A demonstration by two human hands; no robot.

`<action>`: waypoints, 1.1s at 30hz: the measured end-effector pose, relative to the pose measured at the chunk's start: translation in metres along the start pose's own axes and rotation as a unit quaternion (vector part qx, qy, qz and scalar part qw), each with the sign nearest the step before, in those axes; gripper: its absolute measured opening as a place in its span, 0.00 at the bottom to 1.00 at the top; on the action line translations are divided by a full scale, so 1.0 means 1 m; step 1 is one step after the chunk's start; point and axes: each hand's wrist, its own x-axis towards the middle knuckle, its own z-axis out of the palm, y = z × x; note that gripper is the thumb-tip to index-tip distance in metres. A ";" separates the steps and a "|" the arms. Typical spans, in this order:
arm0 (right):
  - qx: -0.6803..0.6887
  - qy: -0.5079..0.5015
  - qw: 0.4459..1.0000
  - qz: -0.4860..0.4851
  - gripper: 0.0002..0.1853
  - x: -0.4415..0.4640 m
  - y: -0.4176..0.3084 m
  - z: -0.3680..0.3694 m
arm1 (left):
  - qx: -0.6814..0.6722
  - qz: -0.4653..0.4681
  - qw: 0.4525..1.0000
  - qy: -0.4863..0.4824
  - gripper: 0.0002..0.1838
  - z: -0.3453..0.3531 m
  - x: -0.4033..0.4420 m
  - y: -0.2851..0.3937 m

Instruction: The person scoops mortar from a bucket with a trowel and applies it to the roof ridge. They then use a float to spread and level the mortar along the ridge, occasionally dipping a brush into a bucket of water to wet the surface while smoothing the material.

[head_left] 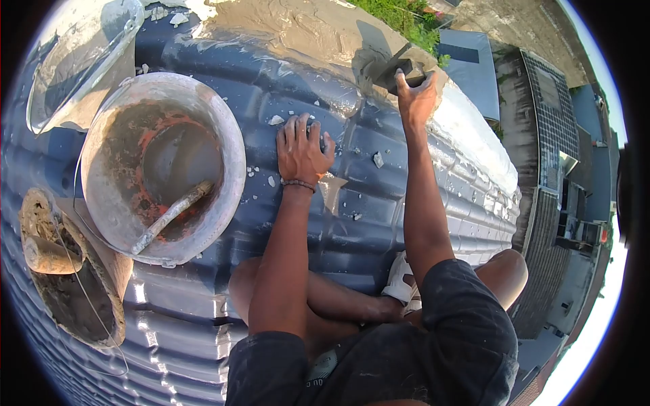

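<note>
The right hand (418, 101) is closed around a dark, block-like hand tool (413, 76), its thumb on one side and its fingers bent over the other; the grip hides part of the tool's shape. That tool is at the upper right of the work area, over the smear of wet grey-brown mortar (271, 26) along the edge of the roof, beside a pale, whitish band (474, 139) that runs down the right; whether its face presses on the mortar cannot be told. The left hand (302, 150), with a dark beaded bracelet (298, 183) at the wrist, grasps nothing: it is palm down on the glossy blue ribbed tile roof (365, 233), fingers slightly bent and a little apart, thumb out to the side. Small whitish chips (378, 160) of hardened material are scattered around it. To its left, well within the roof, sits a round, whitish, mortar-stained bucket (233, 152) with grey mortar at the bottom and a stained stick-like handle (175, 216) leaning across to the rim. Behind it stands a translucent, mortar-crusted bucket (101, 88), tilted, and nearer the person a brown cut-open container (120, 271) holds dark mortar and a short tan cylinder (51, 257).
</note>
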 end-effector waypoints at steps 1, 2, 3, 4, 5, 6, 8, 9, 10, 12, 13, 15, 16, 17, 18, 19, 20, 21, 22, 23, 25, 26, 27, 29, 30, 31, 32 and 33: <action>-0.034 -0.001 0.999 -0.017 0.27 -0.007 0.008 0.009 | -0.001 0.000 1.000 -0.004 0.13 0.000 0.000 0.000; -0.030 -0.002 0.999 -0.022 0.27 -0.010 0.015 0.018 | 0.000 0.001 1.000 -0.003 0.13 0.001 0.000 0.001; -0.025 -0.003 0.999 -0.026 0.28 -0.010 0.013 0.025 | -0.002 0.002 1.000 0.001 0.13 0.001 0.000 0.002; -0.021 -0.003 0.999 -0.025 0.28 -0.004 0.011 0.033 | -0.003 0.003 1.000 0.005 0.13 0.001 0.001 0.000; -0.001 0.003 1.000 -0.023 0.28 0.005 0.009 0.041 | -0.001 0.003 1.000 0.005 0.13 0.001 0.000 -0.001; 0.019 0.009 1.000 -0.022 0.29 0.014 0.005 0.046 | 0.001 0.001 1.000 0.004 0.13 0.000 0.000 0.000; 0.001 0.024 0.999 -0.029 0.29 0.040 -0.008 0.051 | 0.001 -0.002 1.000 0.003 0.13 0.000 0.000 0.002; -0.016 0.038 0.998 -0.037 0.30 0.052 -0.016 0.053 | 0.002 0.000 1.000 0.002 0.13 0.000 0.000 0.001; 0.024 0.075 0.995 -0.067 0.30 0.065 -0.019 0.055 | 0.004 0.001 1.000 0.001 0.12 0.000 0.000 0.001; 0.041 0.143 0.984 -0.099 0.31 0.089 -0.018 0.052 | 0.005 0.002 1.000 0.001 0.12 -0.001 -0.001 0.001; 0.039 0.128 0.988 -0.077 0.31 0.094 -0.020 0.044 | 0.007 0.005 1.000 0.000 0.12 -0.002 0.000 0.000; 0.018 0.086 0.993 -0.078 0.32 0.087 -0.021 0.031 | 0.000 -0.002 1.000 0.000 0.12 -0.002 0.000 0.000; -0.017 0.038 0.998 -0.051 0.32 0.076 -0.024 0.022 | -0.007 -0.003 1.000 -0.003 0.13 -0.002 0.001 0.000; -0.014 0.036 0.998 -0.053 0.32 0.062 -0.023 0.017 | -0.005 -0.005 1.000 -0.001 0.13 -0.002 0.002 -0.001; -0.029 -0.018 0.999 -0.041 0.30 0.046 -0.016 0.015 | -0.006 -0.006 1.000 -0.001 0.13 -0.002 0.003 -0.001; -0.046 -0.072 0.996 -0.029 0.29 0.035 -0.012 0.016 | -0.009 -0.006 1.000 -0.003 0.13 -0.003 0.002 0.000; -0.045 -0.071 0.996 -0.016 0.29 0.026 -0.008 0.021 | -0.016 -0.009 1.000 -0.006 0.13 -0.003 0.002 0.000; -0.046 -0.070 0.996 -0.001 0.29 0.016 -0.007 0.026 | -0.017 -0.010 1.000 -0.008 0.13 -0.003 0.001 0.000; -0.042 -0.052 0.998 -0.010 0.30 0.013 -0.003 0.035 | -0.015 -0.007 1.000 -0.006 0.13 -0.002 0.001 0.000; -0.041 -0.051 0.998 -0.010 0.30 0.018 -0.001 0.042 | -0.013 -0.005 1.000 -0.003 0.13 -0.002 0.001 -0.001; -0.020 0.013 0.999 -0.032 0.31 0.029 -0.009 0.054 | -0.012 -0.006 1.000 -0.003 0.13 -0.005 0.002 -0.001; -0.037 0.022 0.999 -0.019 0.32 0.037 -0.015 0.060 | -0.013 -0.007 1.000 -0.005 0.13 -0.005 0.002 0.000; -0.038 0.022 0.999 -0.019 0.32 0.047 -0.015 0.066 | -0.014 -0.007 1.000 -0.005 0.13 -0.005 0.002 0.001; 0.036 0.123 0.990 -0.059 0.32 0.064 -0.019 0.076 | -0.005 0.000 1.000 0.001 0.13 -0.003 0.000 -0.001; 0.075 0.123 0.989 -0.040 0.33 0.065 -0.033 0.067 | -0.003 -0.004 1.000 0.004 0.13 -0.003 0.001 -0.001; 0.064 0.107 0.992 -0.032 0.33 0.060 -0.048 0.054 | -0.011 -0.007 1.000 0.002 0.13 -0.003 0.001 -0.001; 0.049 0.073 0.996 -0.033 0.32 0.055 -0.048 0.048 | -0.019 -0.009 1.000 -0.001 0.13 -0.003 0.001 -0.001; 0.034 0.039 0.998 -0.034 0.30 0.049 -0.047 0.044 | -0.015 -0.014 1.000 0.002 0.13 -0.003 0.001 -0.002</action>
